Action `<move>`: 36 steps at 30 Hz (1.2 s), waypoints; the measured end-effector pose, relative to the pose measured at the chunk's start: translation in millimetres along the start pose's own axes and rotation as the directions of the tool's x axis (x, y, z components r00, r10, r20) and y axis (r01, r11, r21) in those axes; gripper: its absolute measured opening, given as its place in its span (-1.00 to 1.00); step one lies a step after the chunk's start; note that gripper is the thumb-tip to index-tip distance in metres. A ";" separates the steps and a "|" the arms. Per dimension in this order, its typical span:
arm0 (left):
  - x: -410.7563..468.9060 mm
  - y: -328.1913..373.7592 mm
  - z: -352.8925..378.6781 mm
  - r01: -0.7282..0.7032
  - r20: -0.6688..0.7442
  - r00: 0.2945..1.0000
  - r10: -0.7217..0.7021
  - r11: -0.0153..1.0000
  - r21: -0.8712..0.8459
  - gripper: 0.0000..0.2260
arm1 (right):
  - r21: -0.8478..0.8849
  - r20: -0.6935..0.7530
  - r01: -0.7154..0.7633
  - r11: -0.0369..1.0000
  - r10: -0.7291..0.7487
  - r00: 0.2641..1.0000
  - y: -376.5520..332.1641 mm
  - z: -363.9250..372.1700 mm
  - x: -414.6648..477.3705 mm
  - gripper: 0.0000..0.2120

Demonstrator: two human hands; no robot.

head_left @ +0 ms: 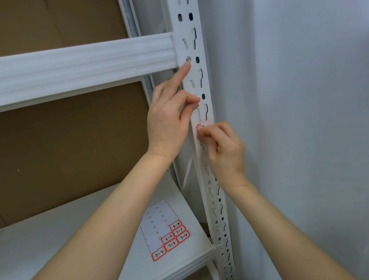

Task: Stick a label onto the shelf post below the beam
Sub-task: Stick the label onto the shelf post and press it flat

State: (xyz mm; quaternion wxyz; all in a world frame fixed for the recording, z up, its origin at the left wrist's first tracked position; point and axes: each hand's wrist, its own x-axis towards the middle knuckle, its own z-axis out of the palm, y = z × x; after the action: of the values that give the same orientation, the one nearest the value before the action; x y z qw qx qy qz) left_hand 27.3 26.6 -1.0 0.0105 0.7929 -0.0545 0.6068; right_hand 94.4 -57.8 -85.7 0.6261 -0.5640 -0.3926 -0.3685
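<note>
Half the label (198, 128) — seemingly under fingers (207, 130)

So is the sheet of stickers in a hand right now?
No, the sticker sheet lies on the shelf board, while the right hand holds one label against the post.

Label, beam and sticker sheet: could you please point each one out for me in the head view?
label (199, 128): head view, its red-edged left end.
beam (79, 66): head view, middle of its ribbed front.
sticker sheet (154, 221): head view, bare upper part of the backing.
</note>
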 end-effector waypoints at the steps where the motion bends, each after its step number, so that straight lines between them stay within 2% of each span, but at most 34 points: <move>1: 0.1 0.3 -0.3 -0.002 0.001 1.000 0.002 1.000 0.000 -0.93 | 0.016 0.005 -0.010 1.000 0.010 1.000 -0.4 -1.2 -1.0 -0.93; 2: 0.3 0.5 -0.5 -0.003 0.005 1.000 0.003 1.000 0.002 -0.93 | 0.049 0.010 -0.037 0.998 0.036 0.999 -1.0 -2.7 -1.6 -0.96; 6: -0.7 0.7 -0.7 -0.002 0.021 1.000 0.002 1.000 0.002 -0.93 | 0.130 -0.029 -0.128 0.983 0.133 0.991 -4.6 -5.2 -3.8 -0.82; 18: -1.1 -0.1 0.4 0.002 0.012 1.000 -0.002 1.000 -0.025 -0.93 | 0.151 -0.149 -0.160 0.975 0.183 0.972 -9.8 4.8 -6.6 -0.93; 31: -2.2 -0.2 2.4 0.019 0.003 1.000 -0.019 0.999 -0.041 -0.92 | 0.059 -0.052 -0.101 0.993 0.104 0.993 -4.2 3.0 -5.0 -0.95; 34: -3.2 0.2 2.6 0.022 0.005 1.000 -0.022 0.999 -0.047 -0.92 | 0.114 -0.036 -0.140 0.984 0.145 0.989 -6.3 -1.3 -5.2 -0.94; 36: -4.9 1.5 3.7 0.024 0.018 1.000 -0.023 0.999 -0.043 -0.93 | 0.168 -0.055 -0.173 0.971 0.185 0.981 -8.6 -4.2 -3.8 -0.85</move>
State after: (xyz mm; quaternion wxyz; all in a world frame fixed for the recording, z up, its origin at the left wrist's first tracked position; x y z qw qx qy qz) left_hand 29.5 25.2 -6.7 0.0345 0.7984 -0.0583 0.5983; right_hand 85.4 -62.7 -85.8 0.7139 -0.5311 -0.3467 -0.2969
